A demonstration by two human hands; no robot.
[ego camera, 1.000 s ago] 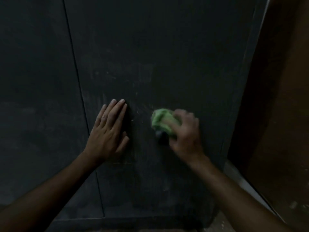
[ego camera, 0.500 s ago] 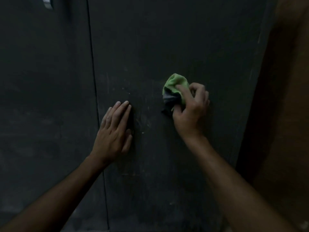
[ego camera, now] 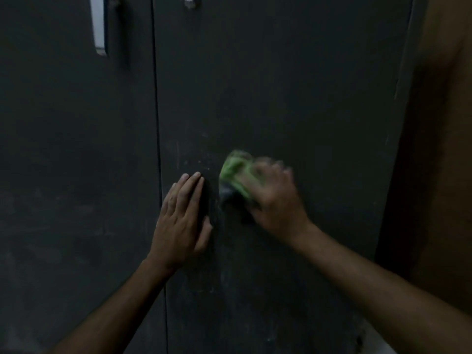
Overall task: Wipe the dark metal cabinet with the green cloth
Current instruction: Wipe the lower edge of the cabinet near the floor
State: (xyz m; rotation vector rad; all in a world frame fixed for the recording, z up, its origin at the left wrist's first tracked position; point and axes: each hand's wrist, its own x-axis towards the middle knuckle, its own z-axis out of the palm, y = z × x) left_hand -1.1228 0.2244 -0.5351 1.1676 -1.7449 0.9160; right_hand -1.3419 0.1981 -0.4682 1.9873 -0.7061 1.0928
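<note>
Right, mid-wipe now: the right hand (ego camera: 274, 200) has the green cloth (ego camera: 236, 172) bunched up in curled fingers and pressed against the cabinet (ego camera: 293, 98) door, and it's all smeared w/ motion blur, so the exact finger placement can't be read, but the grip is clenched on the cloth, no doubt there. Cloth pokes out up and to the left of the knuckles, flat on the metal. Just left of that grip, the left hand (ego camera: 182, 221) lies flat on the door, fingers straight and together, holding nothing, prob. bracing. Pale scuffs and specks sit on the metal just above and left of the cloth, and more faint marks well below the grip. Door seam (ego camera: 159, 175) runs vertical just beyond the left hand's outer edge; a pale handle (ego camera: 99, 26) and a lock (ego camera: 189, 0) sit far above both hands. Step in hand looks like scrubbing the mid part of the right door. Next move, I'd say: keep pressure on, sweep toward those specks up-left, then cover the lower stretch.
</note>
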